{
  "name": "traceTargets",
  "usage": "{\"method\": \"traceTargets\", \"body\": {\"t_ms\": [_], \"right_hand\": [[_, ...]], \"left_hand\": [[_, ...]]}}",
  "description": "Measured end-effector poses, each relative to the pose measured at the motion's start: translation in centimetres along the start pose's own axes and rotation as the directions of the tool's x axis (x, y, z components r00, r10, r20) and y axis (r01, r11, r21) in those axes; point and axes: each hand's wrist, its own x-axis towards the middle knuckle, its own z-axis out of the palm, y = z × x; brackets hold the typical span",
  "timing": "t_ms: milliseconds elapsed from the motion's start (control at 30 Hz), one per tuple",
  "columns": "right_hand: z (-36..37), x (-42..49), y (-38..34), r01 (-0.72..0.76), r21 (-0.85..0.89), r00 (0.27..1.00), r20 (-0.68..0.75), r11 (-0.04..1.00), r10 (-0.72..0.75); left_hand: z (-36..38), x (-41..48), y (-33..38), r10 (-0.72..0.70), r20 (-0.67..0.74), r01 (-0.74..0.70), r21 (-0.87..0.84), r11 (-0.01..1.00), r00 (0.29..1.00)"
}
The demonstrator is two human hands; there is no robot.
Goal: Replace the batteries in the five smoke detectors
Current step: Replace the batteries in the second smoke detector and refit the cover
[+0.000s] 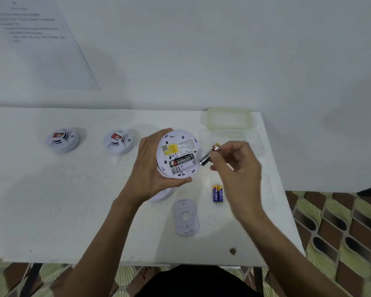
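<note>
Left hand (150,166) holds opened smoke detector (177,155); right hand (236,166) pinches battery (206,159).

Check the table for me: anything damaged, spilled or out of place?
Only a small dark brown chip or stain on the white table near its front edge. The loose mounting plate and blue-yellow battery pair lie flat, and nothing has spilled.

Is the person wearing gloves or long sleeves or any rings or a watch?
No. The left hand and right hand are bare, without gloves, and both forearms are bare as far as the picture shows. No ring, watch or bracelet is visible.
</note>
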Motion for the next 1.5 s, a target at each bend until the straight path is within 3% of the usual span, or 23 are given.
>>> {"method": "traceTargets", "body": {"t_ms": [100,267,333,500,667,767,833,933,1033,1167,1267,1400,1500], "right_hand": [[-3.7,1.7,1.5,-0.007,-0.261,0.994,0.104,0.965,0.035],[-6.2,2.7,6.2,-0.098,-0.66,0.933,0.2,0.745,0.299],[-6.4,2.7,7.8,-0.091,-0.734,0.898,0.232,0.674,0.374],[-6.6,3.0,9.5,-0.07,-0.791,0.857,0.264,0.607,0.443],[-6.8,3.3,8.6,-0.057,-0.79,0.885,0.244,0.61,0.398],[-5.9,3.1,6.3,0.053,-0.701,0.94,0.276,0.711,0.202],[-4.6,2.5,4.3,0.211,-0.549,0.934,0.357,0.809,-0.001],[-2.7,1.9,2.1,0.533,-0.417,0.806,0.514,0.736,-0.293],[-1.0,2.3,1.6,0.711,-0.398,0.672,0.628,0.58,-0.393],[0.6,3.5,1.8,0.828,-0.358,0.522,0.773,0.432,-0.361],[1.2,4.1,1.5,0.863,-0.319,0.458,0.822,0.393,-0.338],[1.5,4.8,0.6,0.912,-0.289,0.37,0.884,0.289,-0.284],[1.7,5.3,0.2,0.942,-0.254,0.302,0.927,0.22,-0.222]], "left_hand": [[0.7,0.5,1.1,0.024,-0.013,-0.024,0.004,1.0,1.0],[1.4,0.9,1.6,0.003,0.001,-0.003,-0.01,1.0,1.0],[1.7,0.8,1.8,-0.006,0.006,0.006,0.003,1.0,1.0],[2.1,0.0,1.5,-0.034,-0.003,0.034,0.055,0.998,0.999],[1.8,-0.3,0.8,-0.09,0.013,0.089,0.033,0.995,0.996],[1.5,-0.5,0.6,-0.106,0.02,0.106,0.029,0.994,0.994],[1.2,-0.5,0.7,-0.108,0.024,0.107,0.029,0.994,0.994],[1.0,-0.4,0.8,-0.072,0.046,0.07,0.036,0.997,0.996],[0.9,-0.6,0.7,-0.071,0.065,0.069,0.035,0.997,0.995],[0.3,-0.3,1.8,-0.084,0.092,0.086,-0.013,0.996,0.992],[0.0,-0.4,1.7,-0.095,0.098,0.096,-0.009,0.995,0.991],[-0.1,-0.9,0.3,-0.268,0.123,0.261,0.066,0.963,0.956],[0.5,-1.1,0.0,-0.216,0.169,0.216,0.019,0.976,0.962]]}}
